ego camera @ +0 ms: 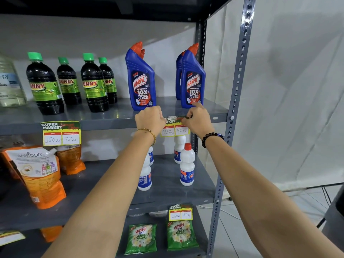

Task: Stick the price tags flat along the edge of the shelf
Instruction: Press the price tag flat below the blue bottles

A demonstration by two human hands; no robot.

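Observation:
A yellow and green price tag (175,130) reading 120 and 90 hangs on the front edge of the upper grey shelf (111,123), below two blue Harpic bottles (140,81). My left hand (149,119) presses its left top corner against the edge. My right hand (198,119) pinches its top right corner, where a strip of tape shows. Another tag (61,133) reading 150 and 75 is stuck on the same edge at the left. A third tag (180,212) sits on the shelf edge below.
Dark Sunny bottles (45,84) stand on the upper shelf. White bottles (187,164) and orange Santoor pouches (40,174) fill the middle shelf. Green Wheel packets (181,235) lie lower down. The perforated grey upright (234,108) frames the right side.

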